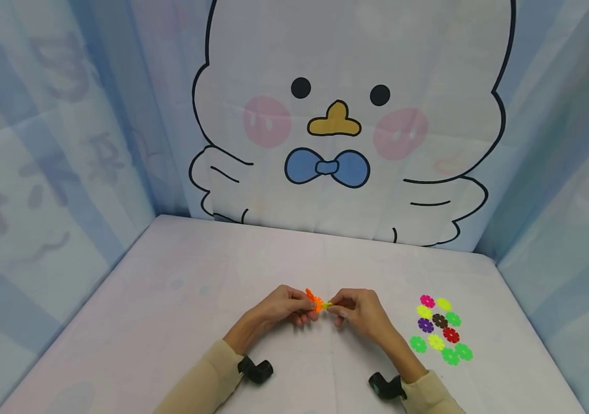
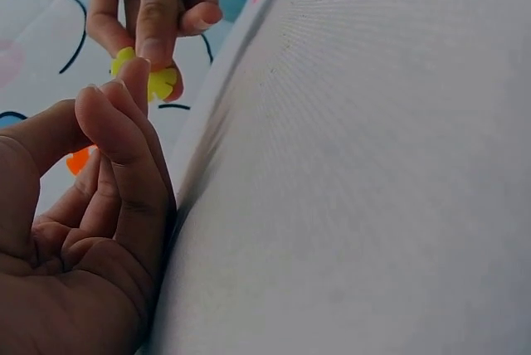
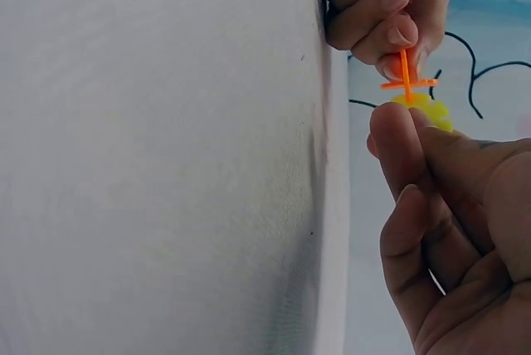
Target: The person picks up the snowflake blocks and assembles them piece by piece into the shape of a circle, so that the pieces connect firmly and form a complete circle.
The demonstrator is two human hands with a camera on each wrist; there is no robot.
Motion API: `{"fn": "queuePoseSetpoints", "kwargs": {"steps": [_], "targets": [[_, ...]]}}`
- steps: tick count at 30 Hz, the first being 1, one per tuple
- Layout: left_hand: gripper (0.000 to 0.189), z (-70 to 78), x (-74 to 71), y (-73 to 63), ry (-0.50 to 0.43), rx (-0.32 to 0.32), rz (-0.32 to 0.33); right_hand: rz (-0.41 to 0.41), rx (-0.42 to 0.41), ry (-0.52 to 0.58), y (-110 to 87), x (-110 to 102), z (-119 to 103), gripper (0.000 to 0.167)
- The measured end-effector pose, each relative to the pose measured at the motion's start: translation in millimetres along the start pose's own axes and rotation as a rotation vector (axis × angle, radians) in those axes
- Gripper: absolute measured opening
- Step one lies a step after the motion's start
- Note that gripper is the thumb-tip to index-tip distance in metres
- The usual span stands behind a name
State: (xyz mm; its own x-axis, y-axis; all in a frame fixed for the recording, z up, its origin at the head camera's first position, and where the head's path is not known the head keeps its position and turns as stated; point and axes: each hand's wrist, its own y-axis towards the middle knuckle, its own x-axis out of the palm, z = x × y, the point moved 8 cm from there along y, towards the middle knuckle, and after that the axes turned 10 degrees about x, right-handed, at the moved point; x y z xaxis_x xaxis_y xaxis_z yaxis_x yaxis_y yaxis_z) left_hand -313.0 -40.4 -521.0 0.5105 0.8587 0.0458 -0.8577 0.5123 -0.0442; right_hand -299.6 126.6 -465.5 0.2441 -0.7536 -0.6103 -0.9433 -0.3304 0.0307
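Over the middle of the table, my left hand [image 1: 289, 305] pinches two orange interlocking discs [image 3: 409, 84] that cross each other at right angles. My right hand [image 1: 358, 310] faces it from the right, a yellow interlocking disc [image 3: 431, 110] held between thumb and index finger. The yellow disc's edge meets the orange pair in the right wrist view. In the left wrist view the notched rim of the yellow disc [image 2: 162, 84] shows past the fingertips, while only a bit of orange disc [image 2: 79, 160] appears behind my left fingers.
To the right on the white table [image 1: 201, 259] lies a loose group of flat notched discs [image 1: 439, 321] in green, yellow, pink, purple, brown and red. A curtain with a cartoon figure [image 1: 346, 201] stands behind the table, and more curtains hang at both sides.
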Motion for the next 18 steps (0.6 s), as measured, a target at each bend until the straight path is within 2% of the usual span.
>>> {"fn": "queuePoseSetpoints", "kwargs": {"steps": [7, 18], "targets": [[0.02, -1.0, 0.8, -0.1, -0.006, -0.009, 0.014, 0.011, -0.016, 0.018, -0.5, -0.4, -1.0, 0.008], [0.02, 0.6, 2.3, 0.2, -0.018, 0.022, 0.051, 0.059, 0.012, -0.044, 0.6, -2.9, -1.6, 0.005]]}}
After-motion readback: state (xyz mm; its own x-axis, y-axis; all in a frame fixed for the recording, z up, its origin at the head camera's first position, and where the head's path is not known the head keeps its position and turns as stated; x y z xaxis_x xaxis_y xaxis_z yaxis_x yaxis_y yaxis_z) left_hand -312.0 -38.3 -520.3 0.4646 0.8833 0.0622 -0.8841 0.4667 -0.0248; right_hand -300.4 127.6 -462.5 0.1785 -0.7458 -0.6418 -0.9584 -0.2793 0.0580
